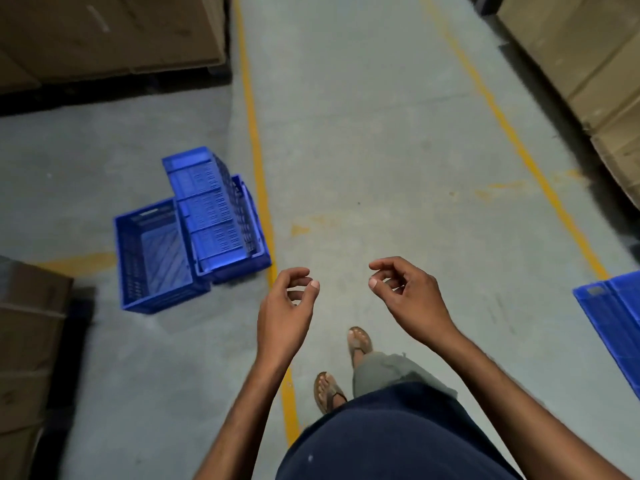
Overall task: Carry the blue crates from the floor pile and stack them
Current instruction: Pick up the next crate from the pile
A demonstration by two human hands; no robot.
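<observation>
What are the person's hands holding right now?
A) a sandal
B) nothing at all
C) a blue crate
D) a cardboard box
B: the left hand and right hand hang in the air with loosely curled fingers and nothing in them, while the blue crates sit untouched on the floor to the person's left.

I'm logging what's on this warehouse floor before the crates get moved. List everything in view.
Blue crates: three or so, blue, piled on the floor at left; one upright and open, one tipped over another.
Blue crate: one, blue, cut off at right edge.
Cardboard boxes: several, brown, far left, near left and right.
Floor lines: two, yellow, along the grey aisle.
Sandals: two, brown, on the feet.
Left hand: empty, fingers curled.
Right hand: empty, fingers curled.
</observation>
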